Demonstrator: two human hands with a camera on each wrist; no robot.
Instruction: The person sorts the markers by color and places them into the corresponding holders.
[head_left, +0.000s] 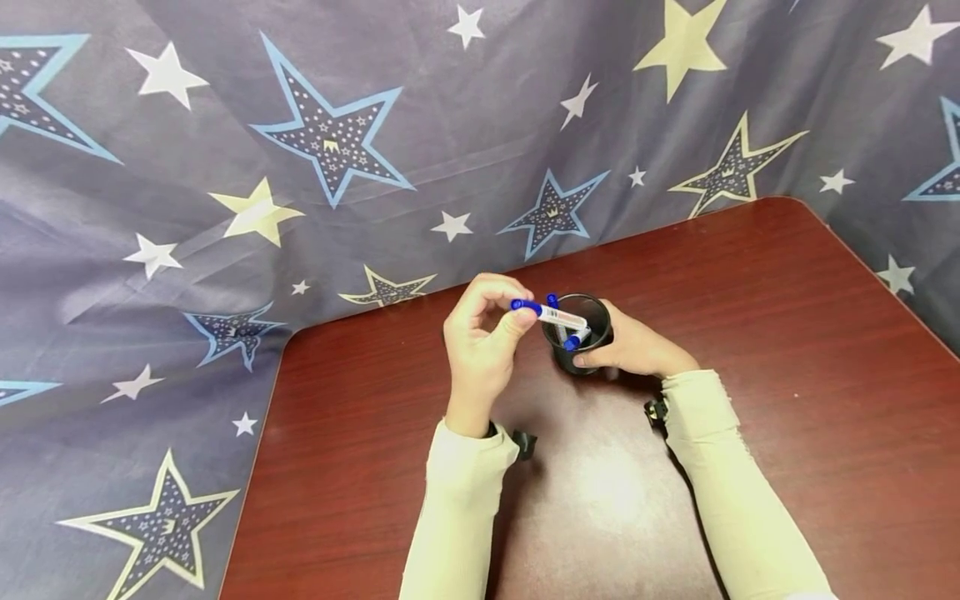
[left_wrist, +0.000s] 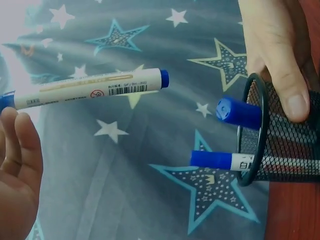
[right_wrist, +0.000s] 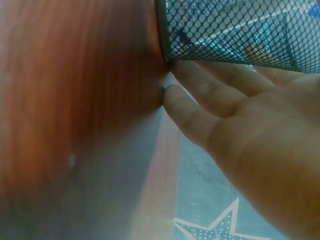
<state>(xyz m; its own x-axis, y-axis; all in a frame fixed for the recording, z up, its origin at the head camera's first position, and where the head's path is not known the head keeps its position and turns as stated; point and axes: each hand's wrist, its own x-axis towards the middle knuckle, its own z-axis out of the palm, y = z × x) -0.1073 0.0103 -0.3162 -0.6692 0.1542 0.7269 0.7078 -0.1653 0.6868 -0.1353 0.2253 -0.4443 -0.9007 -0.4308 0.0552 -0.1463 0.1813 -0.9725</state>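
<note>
My left hand [head_left: 478, 358] pinches a white whiteboard marker [head_left: 561, 317] by its blue-capped end, between thumb and fingers. The marker's other blue end points toward the mouth of a black mesh pen holder [left_wrist: 292, 140], and in the left wrist view a gap separates them. Around the holder's side curls my right hand [head_left: 636, 346], its thumb [left_wrist: 296, 106] on the mesh near the rim. Two more blue-capped markers, one [left_wrist: 239, 114] above the other [left_wrist: 215, 159] in the left wrist view, stick out of the holder. In the right wrist view, fingers [right_wrist: 195, 115] lie along the mesh near the holder's base.
A reddish-brown wooden table [head_left: 360, 400] lies under both arms. Behind and to the left hangs a grey curtain [head_left: 420, 150] with a star print. Small black devices are strapped at the left wrist [head_left: 523, 444] and right wrist [head_left: 656, 412], and a cable [head_left: 693, 500] runs along the right sleeve.
</note>
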